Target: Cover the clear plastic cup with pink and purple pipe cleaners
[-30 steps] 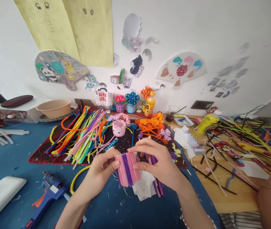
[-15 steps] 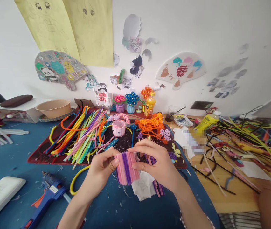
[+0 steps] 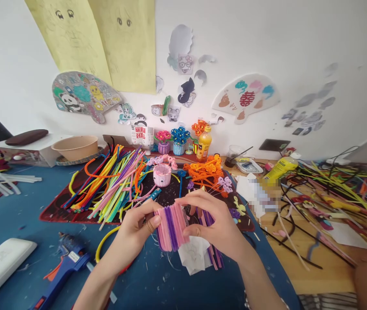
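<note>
All places are given from the pink pot. Well to its left and nearer the wearer, a white case is found; a blue glue gun is noted between the two, also nearer. Just left of the pot, coloured stems are heaped on a dark mat.

Nearer than the pot and slightly left, the left hand is observed. By it, the left edge of the panel is pinched between thumb and forefinger. The panel, pink with a purple band, is held up slightly tilted, on the near side of the pot and a little right.

Right of that, the right hand is curved about the panel, fingertips at the top and thumb by the right edge. How firmly it is gripped there cannot be told. Since half a second ago, the right thumb has been shifted lower and outward, and more pink is exposed; the left pinch is unchanged. A small adjustment at that edge is judged to be under way, with the left hand serving as anchor.

Beneath, white paper is seen; to the pot's right, orange flowers are piled.
</note>
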### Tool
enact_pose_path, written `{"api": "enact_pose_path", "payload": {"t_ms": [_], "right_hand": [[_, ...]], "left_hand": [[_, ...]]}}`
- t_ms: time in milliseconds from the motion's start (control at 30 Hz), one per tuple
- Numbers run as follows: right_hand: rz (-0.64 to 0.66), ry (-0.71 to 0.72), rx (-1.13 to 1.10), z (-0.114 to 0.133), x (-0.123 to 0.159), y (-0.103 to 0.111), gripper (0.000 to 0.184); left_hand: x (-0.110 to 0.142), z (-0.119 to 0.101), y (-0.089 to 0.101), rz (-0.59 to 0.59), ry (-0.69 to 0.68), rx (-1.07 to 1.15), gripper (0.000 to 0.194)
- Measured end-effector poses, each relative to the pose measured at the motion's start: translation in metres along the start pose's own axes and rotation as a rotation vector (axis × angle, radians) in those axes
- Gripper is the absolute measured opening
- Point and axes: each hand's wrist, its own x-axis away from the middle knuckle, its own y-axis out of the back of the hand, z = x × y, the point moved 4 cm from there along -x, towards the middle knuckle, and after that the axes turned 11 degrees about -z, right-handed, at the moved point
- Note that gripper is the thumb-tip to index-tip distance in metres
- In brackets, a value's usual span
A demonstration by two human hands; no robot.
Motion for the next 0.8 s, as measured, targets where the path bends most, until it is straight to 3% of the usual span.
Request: {"api": "enact_pose_path", "payload": {"t_ms": [200, 467, 800], "right_hand": [[0.012, -0.044, 0.009, -0.002, 0.001, -0.003, 0.041], [0.017, -0.024, 0.019, -0.006, 0.005, -0.004, 0.039], [0.027, 0.002, 0.020, -0.004, 0.006, -0.005, 0.037]], "left_hand": [[0.006, 0.003, -0.005, 0.034, 0.096, 0.053, 0.033], [0.007, 0.013, -0.009, -0.047, 0.163, 0.145, 0.032], [0.007, 0.015, -0.009, -0.068, 0.134, 0.184, 0.030]]}}
